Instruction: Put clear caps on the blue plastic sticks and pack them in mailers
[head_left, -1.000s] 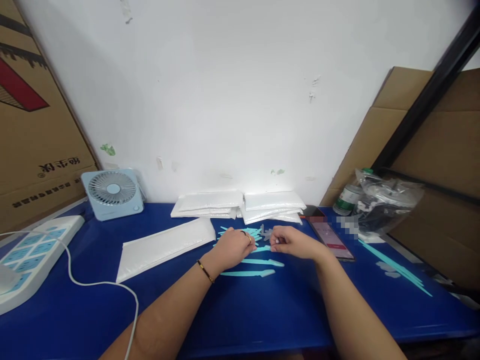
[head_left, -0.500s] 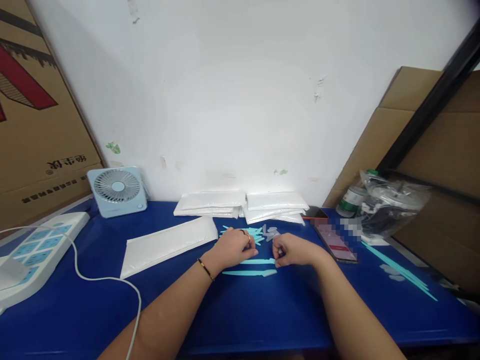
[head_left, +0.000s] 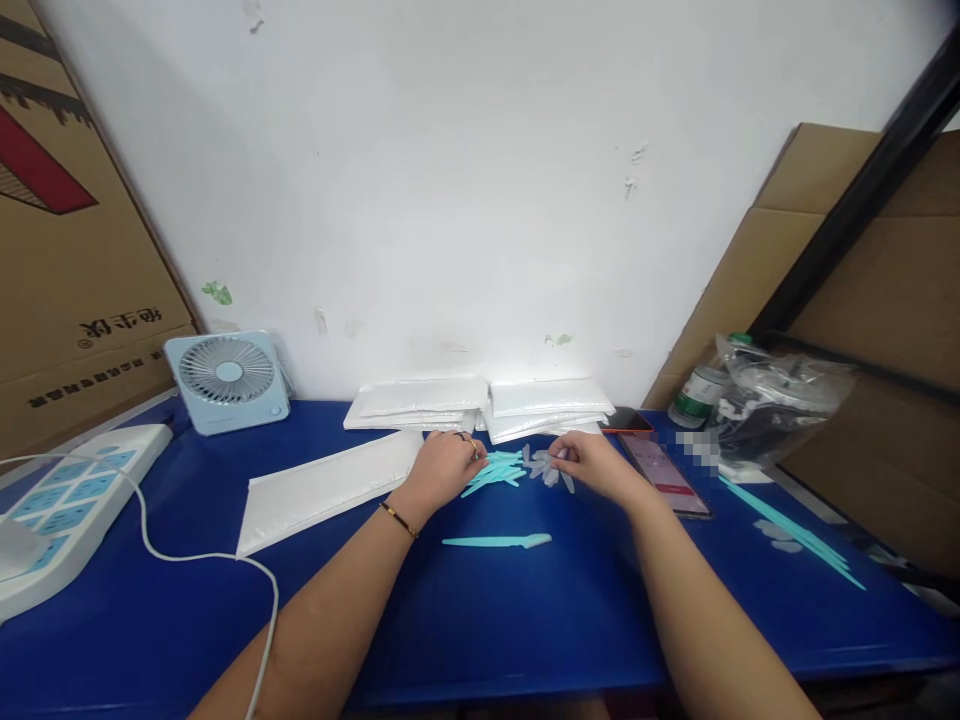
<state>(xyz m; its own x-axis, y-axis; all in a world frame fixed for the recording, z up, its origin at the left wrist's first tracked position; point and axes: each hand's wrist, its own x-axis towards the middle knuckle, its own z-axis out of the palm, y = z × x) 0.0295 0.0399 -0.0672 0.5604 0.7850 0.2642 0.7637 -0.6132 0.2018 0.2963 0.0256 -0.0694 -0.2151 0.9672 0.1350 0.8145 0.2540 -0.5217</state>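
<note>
Nearest, low in the middle of the frame, a single teal stick [head_left: 495, 541] lies alone on the blue table [head_left: 525, 620]. Beyond it, at the centre, the left hand [head_left: 444, 468] rests curled with fingertips on the pile of teal sticks [head_left: 496, 470], while the right hand [head_left: 592, 464] pinches narrowly at the clear caps [head_left: 541, 466] beside that pile; whether it holds one I cannot tell. Half a second ago both hands sat nearer, over two sticks; now they have reached farther toward the white packets [head_left: 480, 405] by the wall, and one stick remains.
</note>
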